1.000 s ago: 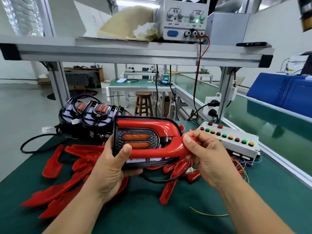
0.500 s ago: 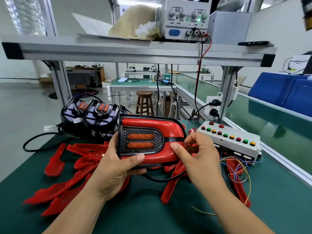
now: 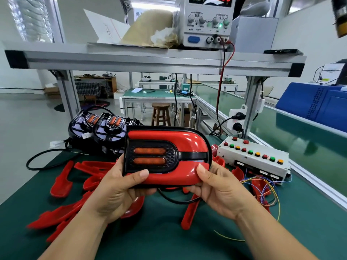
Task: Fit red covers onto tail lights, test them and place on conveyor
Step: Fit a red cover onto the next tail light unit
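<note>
I hold a tail light (image 3: pixel 167 156) upright above the green bench, its black housing showing two orange lenses. A red cover (image 3: pixel 169 136) wraps its top, right end and bottom. My left hand (image 3: pixel 120 188) grips the lower left end, thumb on the front face. My right hand (image 3: pixel 216 186) grips the lower right corner, thumb pressing the red cover. A black cable (image 3: pixel 176 200) hangs from the light. Several loose red covers (image 3: pixel 62 182) lie on the mat. Two uncovered tail lights (image 3: pixel 110 128) sit behind on the left.
A white test box (image 3: pixel 253 156) with red, green and yellow buttons sits at right, coloured wires (image 3: pixel 266 190) trailing from it. The green conveyor (image 3: pixel 300 139) runs along the right side. A power supply (image 3: pixel 206 21) stands on the overhead shelf (image 3: pixel 150 61). A blue bin (image 3: pixel 315 102) is far right.
The lower arm of the red cover, which stood off the housing, now lies flush on it. My right hand moved from the cover's tip to the light's lower right corner.
</note>
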`<state>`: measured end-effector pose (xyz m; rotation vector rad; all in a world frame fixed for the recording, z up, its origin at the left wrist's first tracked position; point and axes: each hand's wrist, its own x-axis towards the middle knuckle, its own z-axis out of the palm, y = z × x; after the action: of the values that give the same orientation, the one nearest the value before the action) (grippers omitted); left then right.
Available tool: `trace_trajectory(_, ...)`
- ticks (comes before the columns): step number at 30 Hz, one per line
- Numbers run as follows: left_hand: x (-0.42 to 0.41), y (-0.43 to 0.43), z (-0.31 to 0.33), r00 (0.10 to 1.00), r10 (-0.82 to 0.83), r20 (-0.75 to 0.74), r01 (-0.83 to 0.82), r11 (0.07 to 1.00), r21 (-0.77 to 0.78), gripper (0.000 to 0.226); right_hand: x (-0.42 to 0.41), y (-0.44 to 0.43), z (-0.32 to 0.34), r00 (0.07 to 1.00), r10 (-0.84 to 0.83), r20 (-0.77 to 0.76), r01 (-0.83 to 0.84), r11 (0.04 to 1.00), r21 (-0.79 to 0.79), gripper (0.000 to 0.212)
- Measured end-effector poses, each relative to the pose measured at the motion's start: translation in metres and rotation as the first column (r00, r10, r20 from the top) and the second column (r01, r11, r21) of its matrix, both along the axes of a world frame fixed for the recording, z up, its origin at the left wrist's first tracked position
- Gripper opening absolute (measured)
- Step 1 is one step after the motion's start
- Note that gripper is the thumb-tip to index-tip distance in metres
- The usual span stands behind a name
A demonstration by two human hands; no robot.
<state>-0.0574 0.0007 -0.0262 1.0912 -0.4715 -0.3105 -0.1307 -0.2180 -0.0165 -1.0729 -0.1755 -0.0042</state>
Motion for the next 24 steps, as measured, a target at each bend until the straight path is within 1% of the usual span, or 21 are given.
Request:
trace_trajectory(2, -0.001, 0.002, 0.0, 1.0, -0.013, 0.004, 0.013, 1.0, 0.004, 0.052, 0.002, 0.003, -0.001, 0.999, -0.054, 0.003, 0.054, 0.997, -0.06, 0.081)
trace_trajectory(3, -0.002, 0.001, 0.0, 1.0, -0.016, 0.01, 0.015, 1.0, 0.01, 0.052, 0.003, 0.004, -0.001, 0.995, -0.095, 0.006, 0.096, 0.992, -0.08, 0.081)
trace_trajectory(6, -0.005, -0.004, -0.002, 1.0, -0.008, 0.028, 0.007, 1.0, 0.024, 0.056, 0.006, 0.008, -0.001, 0.976, -0.216, 0.025, 0.217, 0.971, -0.101, 0.072)
trace_trajectory(8, -0.005, -0.006, -0.004, 0.999, 0.003, 0.032, -0.004, 1.0, 0.027, 0.057, 0.008, 0.008, -0.002, 0.97, -0.242, 0.028, 0.244, 0.963, -0.113, 0.068)
trace_trajectory(11, -0.004, -0.005, -0.004, 0.999, -0.007, 0.045, 0.005, 0.999, 0.045, 0.062, 0.008, 0.007, -0.003, 0.973, -0.231, 0.017, 0.231, 0.966, -0.112, 0.061)
trace_trajectory(14, -0.003, -0.004, -0.004, 0.998, 0.005, 0.059, -0.009, 0.997, 0.075, 0.069, 0.007, 0.004, -0.001, 0.987, -0.162, 0.0, 0.161, 0.983, -0.093, 0.066)
trace_trajectory(16, -0.003, -0.004, -0.005, 0.997, 0.029, 0.073, -0.035, 0.996, 0.081, 0.066, 0.004, 0.001, 0.0, 0.994, -0.111, -0.012, 0.11, 0.991, -0.078, 0.068)
trace_trajectory(18, -0.002, -0.004, -0.005, 0.996, 0.053, 0.07, -0.058, 0.996, 0.065, 0.056, 0.001, -0.001, 0.002, 0.999, -0.045, -0.019, 0.043, 0.997, -0.061, 0.06)
trace_trajectory(20, -0.001, -0.002, -0.005, 0.998, 0.047, 0.049, -0.049, 0.997, 0.054, 0.056, -0.001, -0.002, 0.002, 1.0, -0.013, -0.012, 0.013, 0.998, -0.058, 0.042)
trace_trajectory(21, -0.001, -0.001, -0.005, 0.999, 0.034, 0.041, -0.036, 0.998, 0.053, 0.06, -0.001, -0.003, 0.002, 1.0, -0.021, -0.012, 0.02, 0.998, -0.068, 0.039)
trace_trajectory(22, -0.001, -0.001, -0.005, 0.999, 0.02, 0.034, -0.022, 0.998, 0.051, 0.063, 0.0, -0.003, 0.002, 0.999, -0.035, -0.011, 0.034, 0.996, -0.079, 0.038)
trace_trajectory(24, -0.002, 0.0, -0.005, 0.999, 0.011, 0.031, -0.012, 0.999, 0.045, 0.06, 0.001, -0.002, 0.001, 0.998, -0.058, -0.007, 0.057, 0.994, -0.097, 0.041)
